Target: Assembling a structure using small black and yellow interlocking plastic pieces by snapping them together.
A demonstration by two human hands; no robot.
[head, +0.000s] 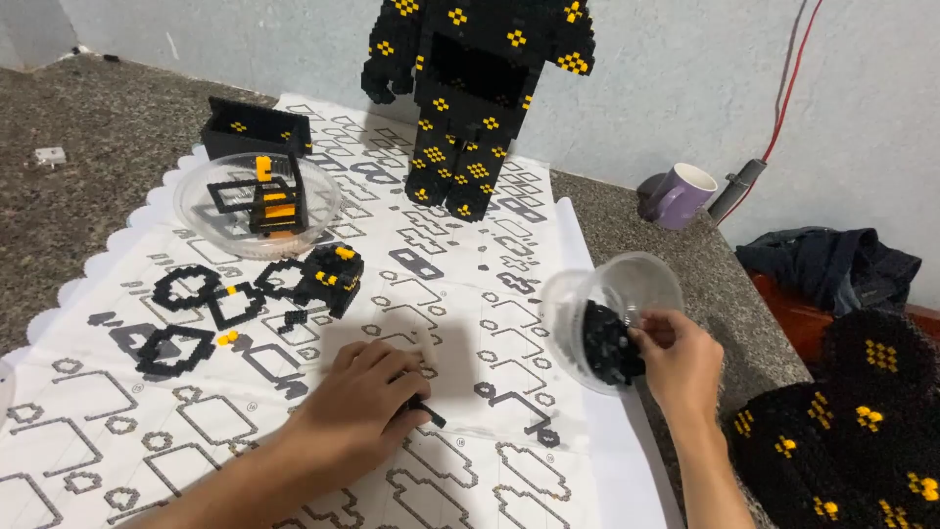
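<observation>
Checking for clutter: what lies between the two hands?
In the head view, only the printed pattern sheet lies between left hand and right hand.

A large white instruction sheet (460,294) printed with black brick outlines lies flat across the worktop (88,147), reaching its near edge; no packages or screens.

Showing: two clear bowls (257,201) (612,315), one purple mug (682,194), one tall block figure (477,93), two hands (364,404) (682,360).
</observation>
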